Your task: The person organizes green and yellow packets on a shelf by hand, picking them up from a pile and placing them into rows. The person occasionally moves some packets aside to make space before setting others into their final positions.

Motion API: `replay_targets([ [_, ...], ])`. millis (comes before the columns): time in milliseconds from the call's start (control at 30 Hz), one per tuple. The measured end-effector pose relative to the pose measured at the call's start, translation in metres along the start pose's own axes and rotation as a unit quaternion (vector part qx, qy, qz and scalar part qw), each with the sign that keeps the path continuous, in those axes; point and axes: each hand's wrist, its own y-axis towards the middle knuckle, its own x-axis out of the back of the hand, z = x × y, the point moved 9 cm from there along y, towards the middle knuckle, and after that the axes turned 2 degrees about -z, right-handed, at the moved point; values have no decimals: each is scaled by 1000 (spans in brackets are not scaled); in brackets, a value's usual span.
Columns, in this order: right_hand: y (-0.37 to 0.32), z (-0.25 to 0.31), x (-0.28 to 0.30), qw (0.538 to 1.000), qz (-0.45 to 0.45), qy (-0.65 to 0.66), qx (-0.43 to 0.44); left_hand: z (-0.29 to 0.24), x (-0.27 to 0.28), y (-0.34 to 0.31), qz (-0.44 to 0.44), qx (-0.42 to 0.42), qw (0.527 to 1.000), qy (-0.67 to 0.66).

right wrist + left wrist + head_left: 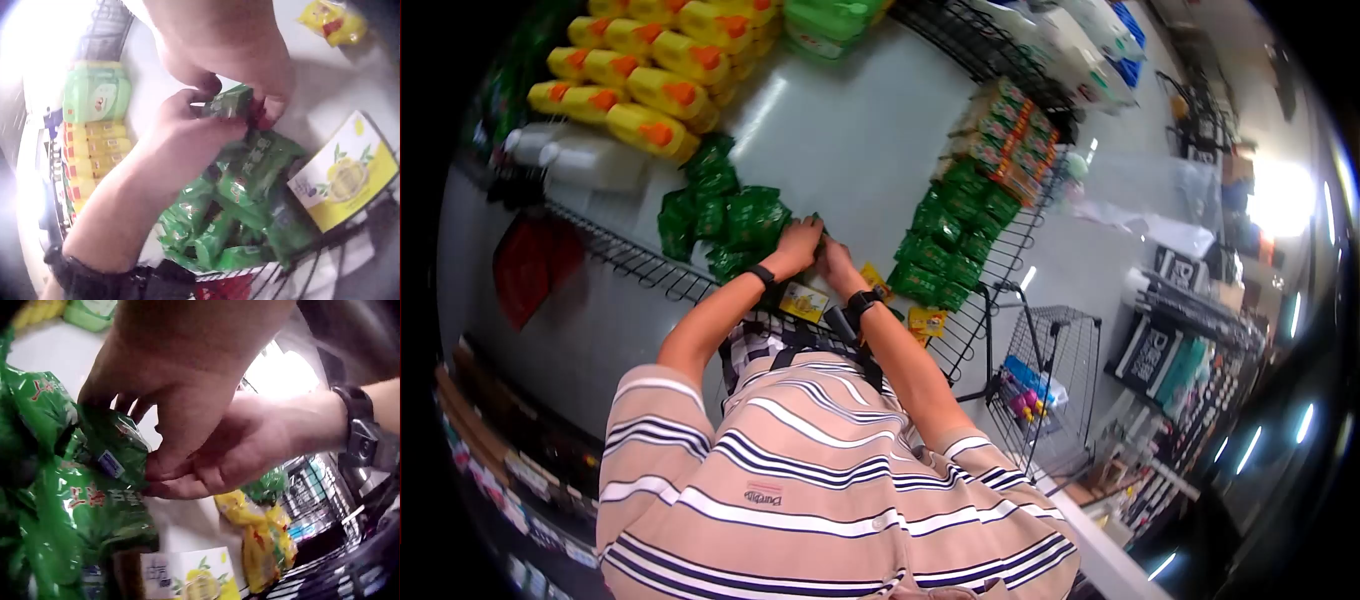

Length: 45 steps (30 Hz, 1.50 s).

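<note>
In the head view, my left hand and right hand meet over the shelf at one green foil packet. The left hand pinches that packet between thumb and fingers, and a small blue-and-white label shows on it. At its edge, the right hand has its fingertips pinched close to the left thumb. The right wrist view shows the packet between both hands, partly hidden by fingers. Similar green packets lie heaped beside the left hand. A yellow-and-white lemon card stands below the hands.
Stacked green packets line the right side, near yellow packets. Yellow bottles with orange caps and a green jug stand farther back. A black wire rail edges the shelf; a wire cart stands at right.
</note>
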Motion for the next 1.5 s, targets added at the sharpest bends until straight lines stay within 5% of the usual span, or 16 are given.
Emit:
replay_targets([
  [133,-16,7,37,998,-28,64,3,-40,15,10,11,-40,995,-92],
  [233,-53,65,63,986,57,76,140,-87,43,35,-51,-117,983,-132],
  [300,-95,100,91,959,-89,203,176,-133,55,54,-61,-192,967,-154],
  [533,-132,207,212,889,-99,294,336,-288,67,132,-79,-350,928,-101],
  [633,-112,219,244,909,-111,282,284,-315,57,155,-142,-356,920,-84],
  [833,-75,220,273,936,-108,211,259,-244,19,140,-103,-221,963,-111],
  [967,-80,228,267,912,-131,189,339,-150,40,85,-107,-174,972,-118],
  [1100,-88,239,257,906,-223,67,352,-49,63,38,-107,-28,991,-74],
  [1233,-87,255,262,859,-325,-129,375,11,84,12,-90,57,991,-83],
  [1367,-86,270,261,719,-432,-353,414,64,60,-11,-37,30,998,-30],
  [1500,-110,281,220,695,-429,-435,380,69,52,-9,43,57,997,-27],
])
